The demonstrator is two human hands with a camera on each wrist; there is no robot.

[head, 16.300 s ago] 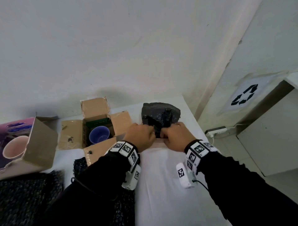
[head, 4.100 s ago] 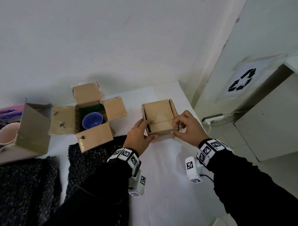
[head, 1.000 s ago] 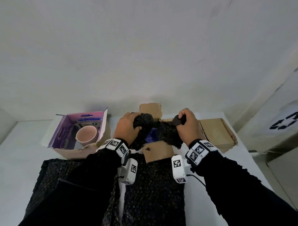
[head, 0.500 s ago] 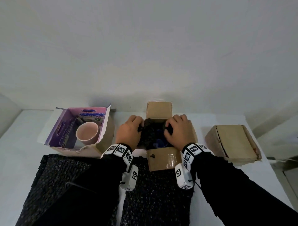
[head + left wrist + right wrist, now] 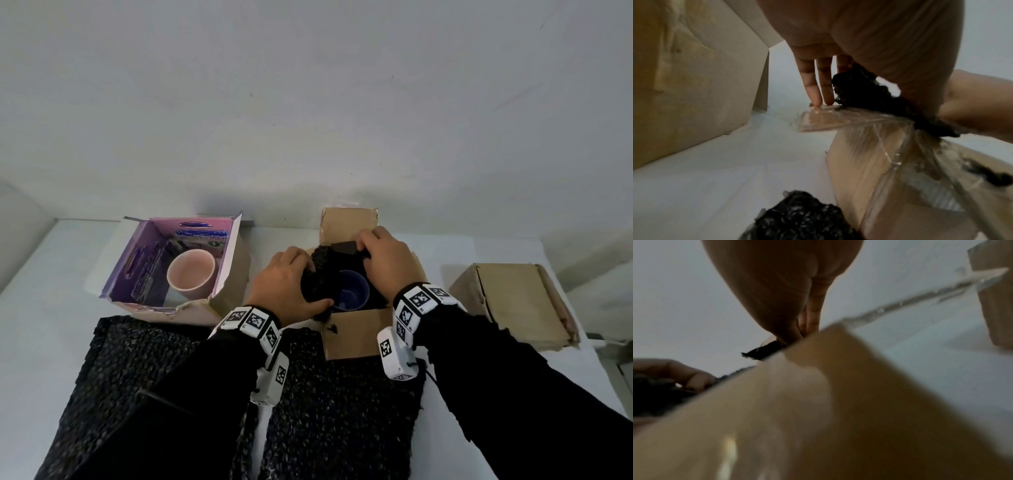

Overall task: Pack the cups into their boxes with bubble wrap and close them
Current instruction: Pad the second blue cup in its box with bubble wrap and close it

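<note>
Here both hands (image 5: 337, 274) clutch black bubble wrap (image 5: 317, 274) around the blue cup (image 5: 351, 291); labels unreadable.

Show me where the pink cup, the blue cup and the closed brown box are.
pink cup (image 5: 190, 277), head view, on its inner hollow.
blue cup (image 5: 352, 291), head view, on its visible inside, among the black wrap.
closed brown box (image 5: 510, 301), head view, on its top flap.

Overhead head view; wrist close-ups, seemingly upward.

cup (image 5: 351, 290) in middle box (image 5: 356, 337), boxes either side
</note>
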